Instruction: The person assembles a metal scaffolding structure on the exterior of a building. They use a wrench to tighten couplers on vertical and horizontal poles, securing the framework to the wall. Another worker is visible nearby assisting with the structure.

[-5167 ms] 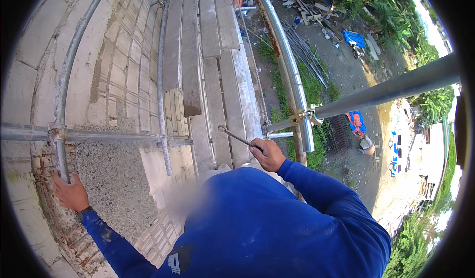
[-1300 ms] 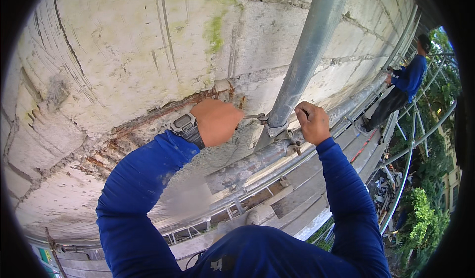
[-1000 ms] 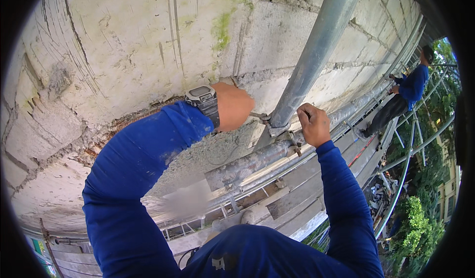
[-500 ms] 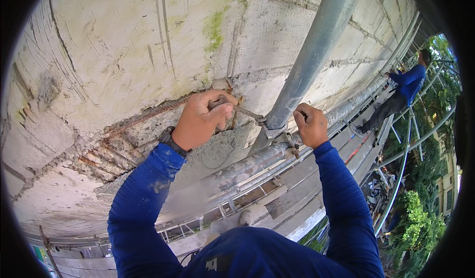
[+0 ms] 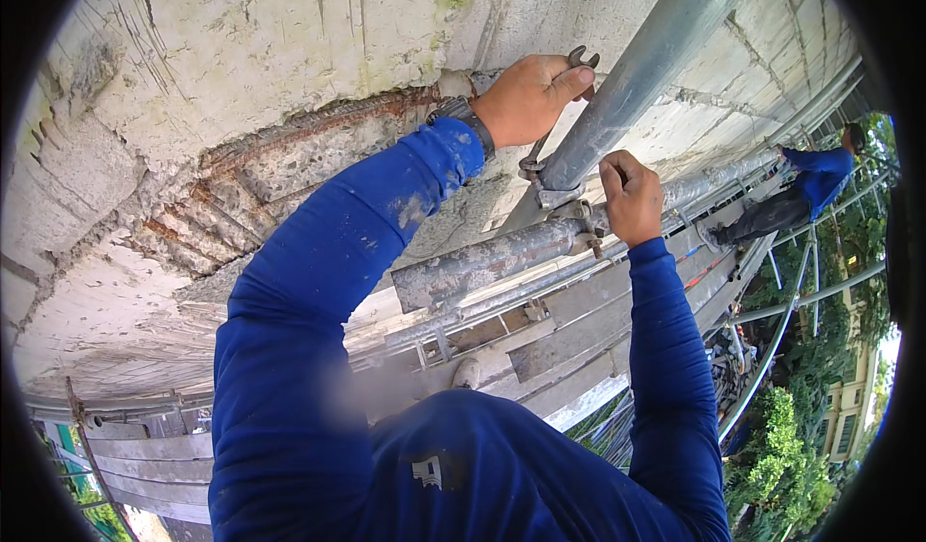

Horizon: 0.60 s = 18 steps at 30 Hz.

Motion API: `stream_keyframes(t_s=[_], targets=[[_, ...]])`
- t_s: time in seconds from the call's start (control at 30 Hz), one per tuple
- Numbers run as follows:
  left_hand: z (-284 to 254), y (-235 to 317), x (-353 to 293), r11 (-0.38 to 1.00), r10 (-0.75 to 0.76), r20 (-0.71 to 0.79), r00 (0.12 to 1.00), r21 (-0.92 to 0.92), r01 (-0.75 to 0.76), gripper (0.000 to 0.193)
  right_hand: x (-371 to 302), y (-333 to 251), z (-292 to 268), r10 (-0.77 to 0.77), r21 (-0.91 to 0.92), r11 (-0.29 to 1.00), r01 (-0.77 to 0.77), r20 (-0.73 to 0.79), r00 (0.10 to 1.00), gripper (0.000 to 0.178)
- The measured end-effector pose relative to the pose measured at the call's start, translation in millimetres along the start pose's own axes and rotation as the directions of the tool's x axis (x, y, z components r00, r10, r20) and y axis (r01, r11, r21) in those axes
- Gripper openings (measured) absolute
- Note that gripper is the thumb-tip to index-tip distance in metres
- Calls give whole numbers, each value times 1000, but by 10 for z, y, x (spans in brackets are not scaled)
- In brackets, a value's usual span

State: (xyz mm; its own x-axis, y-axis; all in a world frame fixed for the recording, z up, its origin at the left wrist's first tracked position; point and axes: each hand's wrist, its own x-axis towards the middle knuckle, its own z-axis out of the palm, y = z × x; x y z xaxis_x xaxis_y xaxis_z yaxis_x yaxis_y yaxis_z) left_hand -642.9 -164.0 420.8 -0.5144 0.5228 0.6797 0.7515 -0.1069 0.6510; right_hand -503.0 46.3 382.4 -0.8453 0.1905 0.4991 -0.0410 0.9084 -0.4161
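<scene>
My left hand (image 5: 529,98) is closed round a metal spanner (image 5: 583,57), whose open jaw sticks out past the thumb. The spanner's shank runs down from the hand to the bolt of a scaffold coupler (image 5: 558,195). That coupler joins a slanting grey steel pole (image 5: 632,84) to a horizontal, mortar-stained pipe (image 5: 492,257). My right hand (image 5: 632,197) is curled closed just right of the pole, above the coupler's hanging bolt (image 5: 595,245). Whatever its fingers may hold is hidden.
A rough concrete wall (image 5: 289,40) fills the far side, with a broken strip of exposed rusty rebar (image 5: 188,238). Walkway planks (image 5: 579,320) run below the pipe. Farther right, a person in a blue top (image 5: 820,176) is on the scaffold. Trees (image 5: 781,446) stand beyond.
My left hand has swung up and right with the spanner, which now stands steeply instead of lying nearly level. My right hand stays curled beside the pole. The view has shifted slightly.
</scene>
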Motion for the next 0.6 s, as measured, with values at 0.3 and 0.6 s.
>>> stream_keyframes(t_s=[0.3,0.6], targets=[[-110,40,28,957,-190,271,944,-166,240,31,30,12,-30,30,106,994,-35,44,999,15],[357,-252,303,786,-400,458,794,-274,554,20,810,-120,-356,-47,754,657,-19,65,997,21]])
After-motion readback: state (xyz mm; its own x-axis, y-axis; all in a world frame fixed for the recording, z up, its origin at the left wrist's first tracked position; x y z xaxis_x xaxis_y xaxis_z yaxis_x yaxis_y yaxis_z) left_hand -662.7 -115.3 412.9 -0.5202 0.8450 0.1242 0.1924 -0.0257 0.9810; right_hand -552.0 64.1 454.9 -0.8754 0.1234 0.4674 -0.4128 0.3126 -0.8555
